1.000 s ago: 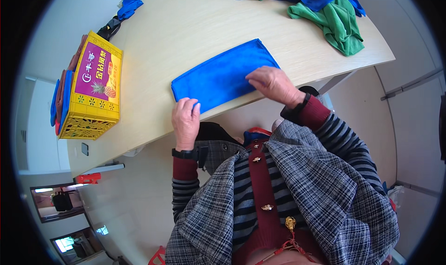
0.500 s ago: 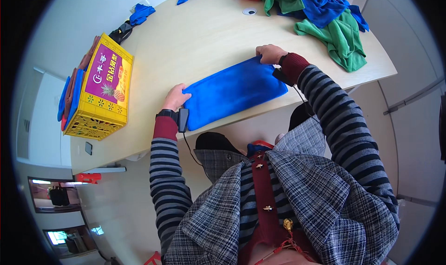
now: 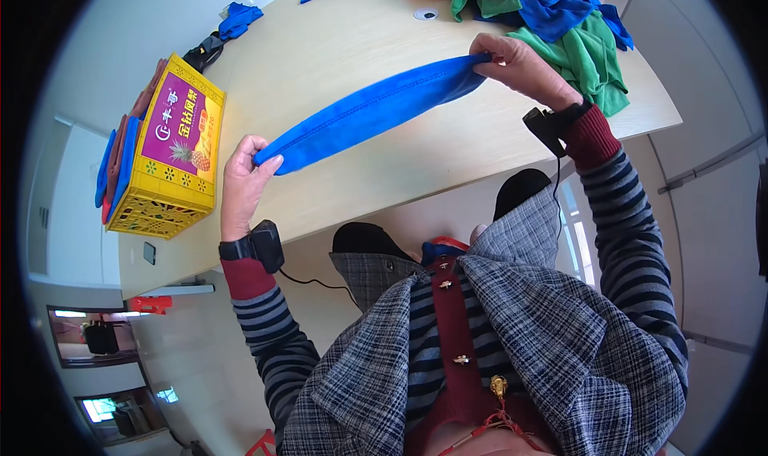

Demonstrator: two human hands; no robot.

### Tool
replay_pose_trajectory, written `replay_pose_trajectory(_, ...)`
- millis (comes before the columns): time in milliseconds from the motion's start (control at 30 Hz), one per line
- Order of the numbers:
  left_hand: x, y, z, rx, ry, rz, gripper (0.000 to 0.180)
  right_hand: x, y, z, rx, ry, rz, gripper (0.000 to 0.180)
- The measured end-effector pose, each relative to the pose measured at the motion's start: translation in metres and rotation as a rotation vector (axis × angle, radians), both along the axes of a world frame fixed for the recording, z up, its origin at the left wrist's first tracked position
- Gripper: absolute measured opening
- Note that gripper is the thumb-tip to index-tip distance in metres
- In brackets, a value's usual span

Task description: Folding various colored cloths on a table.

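Observation:
A folded blue cloth is stretched into a long narrow band above the pale wooden table. My left hand pinches its left end near the table's front edge. My right hand grips its right end, further back and higher, close to the pile of clothes. Both wrists wear a small black device, each with a thin cable.
A heap of green, blue and red garments lies at the table's far right. A yellow plastic crate with folded cloths beside it stands at the left end. Another blue cloth and a black object lie at the far left.
The blue cloth lay flat on the table under both hands; both hands have taken its ends and lifted it, spreading apart so it hangs taut as a narrow band.

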State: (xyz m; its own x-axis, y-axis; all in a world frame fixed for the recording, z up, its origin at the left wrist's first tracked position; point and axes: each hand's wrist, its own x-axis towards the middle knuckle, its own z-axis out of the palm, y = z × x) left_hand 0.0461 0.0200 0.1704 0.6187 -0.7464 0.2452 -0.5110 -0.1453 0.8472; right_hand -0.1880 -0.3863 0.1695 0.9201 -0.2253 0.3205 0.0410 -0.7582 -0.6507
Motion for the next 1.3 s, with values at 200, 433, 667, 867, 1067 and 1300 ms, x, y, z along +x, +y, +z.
replay_pose_trajectory(200, -0.003, 0.002, 0.001, 0.011, 0.154, -0.037, 0.017, -0.007, -0.007, 0.003, 0.105, -0.018, 0.088, 0.016)
replay_pose_trajectory(433, 0.07, -0.016, -0.099, 0.252, 0.169, 0.042, 0.017, 0.047, -0.011, -0.081, 0.046, 0.188, -0.05, 0.024)
replay_pose_trajectory(667, -0.002, -0.064, -0.128, 0.319, -0.59, 0.325, 0.029, 0.054, 0.064, -0.126, -0.283, -0.03, -0.168, 0.04)
replay_pose_trajectory(867, -0.054, -0.088, -0.159, 0.332, -0.812, 0.035, 0.046, 0.064, 0.153, -0.147, -0.317, 0.024, -0.073, 0.053)
replay_pose_trajectory(1067, -0.062, -0.072, -0.169, 0.474, -0.788, 0.143, 0.057, 0.049, 0.134, -0.166, -0.482, 0.12, -0.14, 0.057)
replay_pose_trajectory(1300, -0.049, -0.04, -0.169, 0.583, -0.681, 0.245, 0.062, 0.01, 0.089, -0.167, -0.591, 0.169, -0.262, 0.056)
